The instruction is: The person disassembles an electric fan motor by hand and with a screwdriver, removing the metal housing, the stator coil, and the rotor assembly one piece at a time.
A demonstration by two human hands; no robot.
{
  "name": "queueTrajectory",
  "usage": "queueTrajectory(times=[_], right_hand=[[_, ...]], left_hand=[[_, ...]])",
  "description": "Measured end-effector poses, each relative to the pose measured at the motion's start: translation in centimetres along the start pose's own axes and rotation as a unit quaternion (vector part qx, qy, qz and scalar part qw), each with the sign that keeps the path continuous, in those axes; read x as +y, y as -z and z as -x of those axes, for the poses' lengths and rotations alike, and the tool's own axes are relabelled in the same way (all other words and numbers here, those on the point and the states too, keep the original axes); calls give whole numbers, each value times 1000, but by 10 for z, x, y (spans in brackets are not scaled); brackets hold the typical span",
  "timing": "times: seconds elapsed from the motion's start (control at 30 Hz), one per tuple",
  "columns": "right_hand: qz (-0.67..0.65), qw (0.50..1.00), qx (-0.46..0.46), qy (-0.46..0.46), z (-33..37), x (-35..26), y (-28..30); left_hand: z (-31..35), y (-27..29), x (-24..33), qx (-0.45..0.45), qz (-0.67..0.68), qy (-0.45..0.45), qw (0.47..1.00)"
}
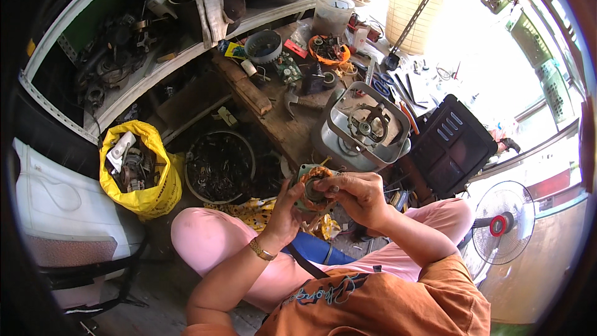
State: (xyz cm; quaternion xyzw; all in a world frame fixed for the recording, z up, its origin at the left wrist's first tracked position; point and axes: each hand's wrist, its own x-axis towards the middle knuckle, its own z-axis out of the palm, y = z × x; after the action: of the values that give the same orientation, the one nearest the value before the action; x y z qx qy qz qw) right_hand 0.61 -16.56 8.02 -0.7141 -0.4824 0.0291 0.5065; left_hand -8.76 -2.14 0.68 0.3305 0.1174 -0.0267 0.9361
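Note:
Above my lap, both hands hold a motor stator, a grey metal ring with orange-brown copper windings. My left hand wraps its fingers round the left side of it. From the right, my right hand is closed with thumb and fingers pressed at the winding's inner edge; whether a small tool or wire is between those fingers is hidden. Just beyond them stands a grey appliance housing with a round metal motor part inside its open frame.
A wooden bench bears a hammer, an orange bowl of small parts and a grey basin. A black plastic panel leans right, near a fan. Left are a yellow bag and a tub of scraps.

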Motion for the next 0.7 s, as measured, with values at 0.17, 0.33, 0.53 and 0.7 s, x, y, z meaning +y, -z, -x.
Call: queueTrajectory(times=[0.17,0.33,0.53,0.7], right_hand=[[9,1000,9,27,0,0,3],[16,1000,11,8,6,2,4],[-5,998,56,-20,6,8,1],[-70,989,100,-86,7,19,4]], left_hand=[[-2,-3,2,-19,-15,3,1000],[-2,0,-3,-13,-22,0,1000],[-5,4,0,-14,22,52,998],[-6,-4,13,-24,43,82,995]])
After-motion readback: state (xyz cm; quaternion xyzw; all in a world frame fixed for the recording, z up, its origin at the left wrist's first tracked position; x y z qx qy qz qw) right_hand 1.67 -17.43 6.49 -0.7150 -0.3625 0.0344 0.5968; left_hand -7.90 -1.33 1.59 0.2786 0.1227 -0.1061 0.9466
